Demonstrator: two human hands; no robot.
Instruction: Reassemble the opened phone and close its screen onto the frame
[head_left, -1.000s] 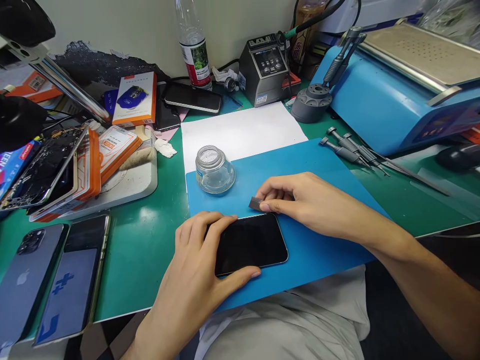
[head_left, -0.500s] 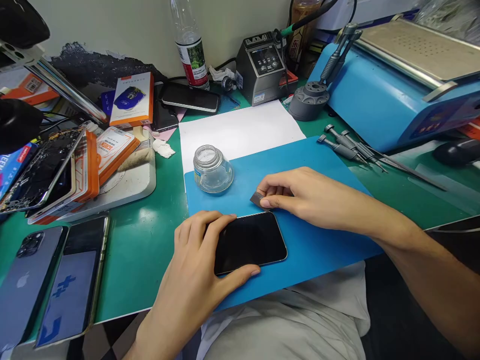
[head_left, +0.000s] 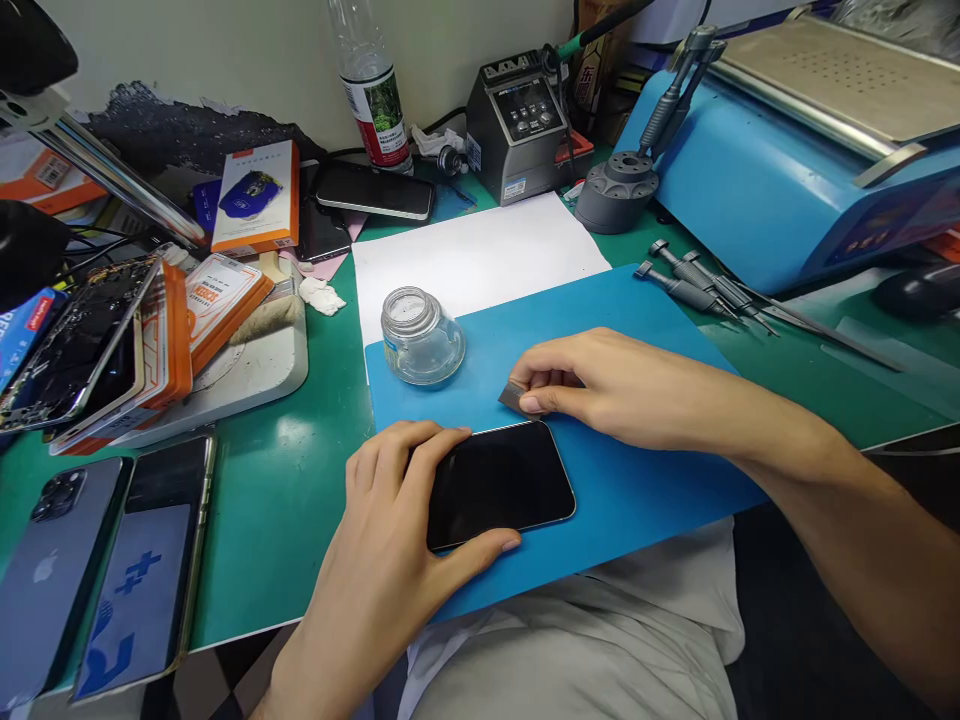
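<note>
Here's the word "SCREEN" in orange on a white-and-orange box (head_left: 225, 300), leaning in the stack at left, and there's the bitten apple logo on the matte back of a dark blue phone (head_left: 60, 590). Beside that, a glossy phone (head_left: 142, 580) carries blue plus-sign marks, while the bottle (head_left: 382, 115), clear plastic, wears a red and green label whose small print is too fine to read. Into the middle now: a black phone (head_left: 502, 485), smooth and glassy with rounded corners, lies face up on the flat blue mat (head_left: 637, 500). The left hand (head_left: 390, 510) grips its left end, fingers along the far edge, thumb along the near one. And the right hand (head_left: 592, 390) is closed, thumb and fingers pinching a small grey piece (head_left: 513, 398), flat and straight-edged, just past the phone's far edge; whether the two touch, I cannot tell. Behind sits a squat glass jar (head_left: 424, 345), round-bellied, ridged at its open neck, with smooth white paper (head_left: 480, 250) beyond.
</note>
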